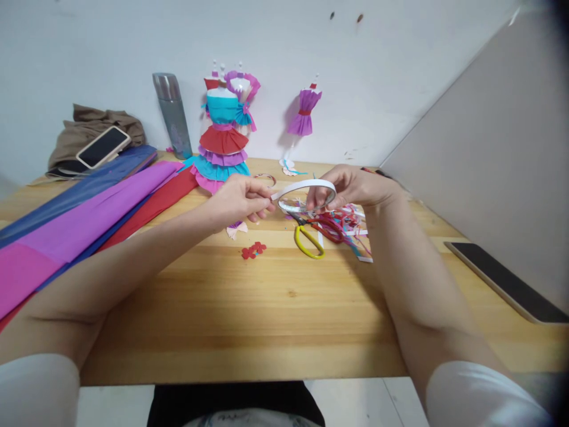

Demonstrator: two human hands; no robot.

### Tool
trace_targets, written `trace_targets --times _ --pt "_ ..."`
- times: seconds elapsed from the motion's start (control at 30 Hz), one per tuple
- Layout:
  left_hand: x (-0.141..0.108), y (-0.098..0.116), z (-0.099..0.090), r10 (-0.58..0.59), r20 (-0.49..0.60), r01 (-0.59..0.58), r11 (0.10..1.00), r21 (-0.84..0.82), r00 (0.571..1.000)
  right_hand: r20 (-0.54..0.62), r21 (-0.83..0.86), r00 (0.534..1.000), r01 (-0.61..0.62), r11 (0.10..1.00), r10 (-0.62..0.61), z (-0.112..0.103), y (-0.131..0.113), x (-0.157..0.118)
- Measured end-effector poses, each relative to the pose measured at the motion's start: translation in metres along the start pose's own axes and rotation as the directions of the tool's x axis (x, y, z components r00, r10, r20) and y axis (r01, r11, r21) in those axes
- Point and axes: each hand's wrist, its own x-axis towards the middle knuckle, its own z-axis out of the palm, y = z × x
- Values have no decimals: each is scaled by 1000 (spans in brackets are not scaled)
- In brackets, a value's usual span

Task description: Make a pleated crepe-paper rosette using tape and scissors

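Above the table, my right hand (351, 188) grips a roll of narrow white tape (306, 184) by its right side. My left hand (244, 198) pinches the tape's pulled-out end at the roll's left. Right below the roll lie scissors (310, 242) with one yellow and one red handle, partly over a heap of coloured paper strips (353, 220). Small red paper flowers (253, 250) rest on the wood below my left hand. Beside them is a pink and purple paper piece (237, 228), partly hidden by that hand.
Dressed paper figures (222, 139) stand by the wall, with a purple-dressed one (304, 112) to their right. Coloured paper sheets (89, 237) cover the left side. A grey flask (173, 118), a phone (104, 147) on brown cloth (75, 133) and a dark tablet-like device (507, 279) surround the work area.
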Motion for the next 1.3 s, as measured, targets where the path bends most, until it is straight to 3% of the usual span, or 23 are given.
trace_targets --times 0.13,0.3,0.4,0.5,0.63,0.73,0.83,0.9,0.97,1.03,1.1,1.17,1.3 --pt "4 -8 -1 24 42 -20 996 -83 999 -44 48 999 25 999 -23 6 4 5" --pt "5 -15 0 4 205 53 961 -270 979 -69 132 997 50 990 -41 22 4 19" --pt "9 -18 -3 -23 165 80 934 -349 986 -115 159 993 43 986 -24 32 -1 27" --pt "15 -25 -6 -125 67 142 907 -396 990 -192 160 981 66 985 -35 40 -9 34" --pt "18 -33 -5 -284 102 302 905 -299 953 -262 55 965 22 998 -7 52 -23 39" --pt "12 -25 2 -338 191 358 930 -80 922 -303 -93 953 -15 996 -14 62 -34 40" --pt "1 -9 10 -291 154 277 955 106 944 -381 -243 924 -86 966 -13 73 -43 39" --pt "-5 -2 13 -211 33 205 968 146 977 -417 -297 909 -139 945 2 79 -49 39" --pt "-9 0 13 -60 -111 78 982 169 992 -446 -318 895 -182 931 22 84 -54 40" --pt "-10 -2 11 129 -247 -64 964 256 960 -473 -321 880 -210 923 36 88 -57 40" --pt "-9 -4 8 250 -317 -137 931 337 915 -493 -332 869 -232 914 41 90 -57 41" --pt "-7 -4 7 204 -318 -109 950 292 926 -509 -367 861 -245 897 27 92 -56 42" --pt "-7 0 9 -75 -152 72 997 -24 986 -516 -454 856 -254 854 -19 94 -51 44"
